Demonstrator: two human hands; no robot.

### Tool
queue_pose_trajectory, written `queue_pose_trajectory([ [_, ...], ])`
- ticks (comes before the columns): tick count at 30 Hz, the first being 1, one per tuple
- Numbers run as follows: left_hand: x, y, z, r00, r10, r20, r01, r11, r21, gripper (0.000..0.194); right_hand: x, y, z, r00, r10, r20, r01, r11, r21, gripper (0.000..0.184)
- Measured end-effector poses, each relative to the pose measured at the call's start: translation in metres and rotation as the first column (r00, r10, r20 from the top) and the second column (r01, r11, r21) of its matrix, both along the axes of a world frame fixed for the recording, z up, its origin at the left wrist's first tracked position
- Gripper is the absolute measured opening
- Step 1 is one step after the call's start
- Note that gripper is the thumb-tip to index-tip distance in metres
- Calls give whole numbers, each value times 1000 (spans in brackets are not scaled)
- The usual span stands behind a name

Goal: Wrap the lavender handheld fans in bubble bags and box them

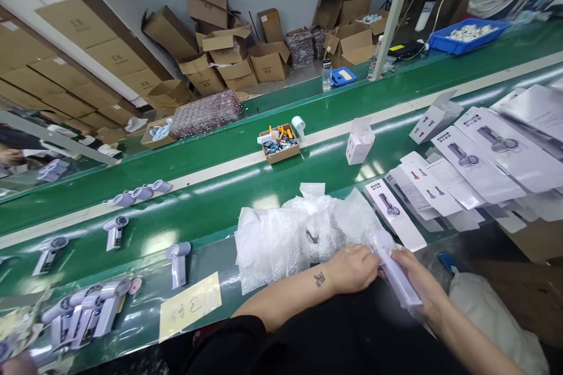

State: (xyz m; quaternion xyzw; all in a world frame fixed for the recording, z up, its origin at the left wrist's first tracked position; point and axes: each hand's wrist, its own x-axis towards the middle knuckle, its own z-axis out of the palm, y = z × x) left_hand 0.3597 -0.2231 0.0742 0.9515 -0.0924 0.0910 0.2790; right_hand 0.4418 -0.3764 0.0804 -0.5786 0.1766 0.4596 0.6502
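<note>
Right hand: here it is at the lower right, the right hand [416,281] wrapped along the side of a lilac device [399,278], fingers partly closed, a firm hold.
Left hand: and in from the lower middle, the left hand [355,266], fingers curled well in, right up against the upper part of that device; the tips are hidden, so whether they pinch it or its wrapping, I cannot tell.
Lilac device: tilted, right of centre in the lower frame, between the two hands, clear wrapping about it.
Bubble bags: a crumpled heap of them [272,246], lower centre, just beyond the left forearm.
Printed boxes: one slim white box [393,214] just right of the bags, then a fan of flat cartons [497,140] filling the right side.
Unwrapped devices: a cluster [90,313] at lower left, one more [178,263] lying near the yellow note [189,307].
Green belt: running across the frame, the belt [229,193] carries an upright white carton [360,143] right of centre.
Parts box: small, cardboard, brimming, the parts box [284,155] sits mid-frame.
</note>
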Motion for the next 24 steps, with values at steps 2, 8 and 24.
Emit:
queue_pose_trajectory([
  [2, 5, -4, 2, 992, 28, -126, -56, 972, -229, 18, -10, 1, -3, 999, 29, 20, -28, 998, -49, 22],
  [8, 12, 0, 20, 780, 67, -622, -549, 549, -630, 18, -6, -27, 23, 868, 442, 224, -378, 883, -279, 29],
  [24, -3, 27, 10, 899, 326, -291, -437, 660, -611, 13, 59, -49, -14, 265, 736, 623, -481, 661, -576, 48],
])
